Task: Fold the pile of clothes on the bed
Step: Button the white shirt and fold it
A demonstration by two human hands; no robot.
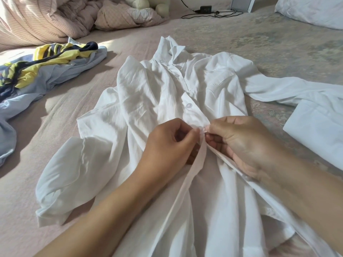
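A white shirt lies face up mid-bed, collar toward twelve o'clock. My left hand and right hand meet at its front edges, fingers pinching a button there. More clothes sit at ten o'clock.

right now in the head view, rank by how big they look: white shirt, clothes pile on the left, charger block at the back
1. white shirt
2. clothes pile
3. charger block, though it lies farthest from the camera, so it looks smaller than it is.
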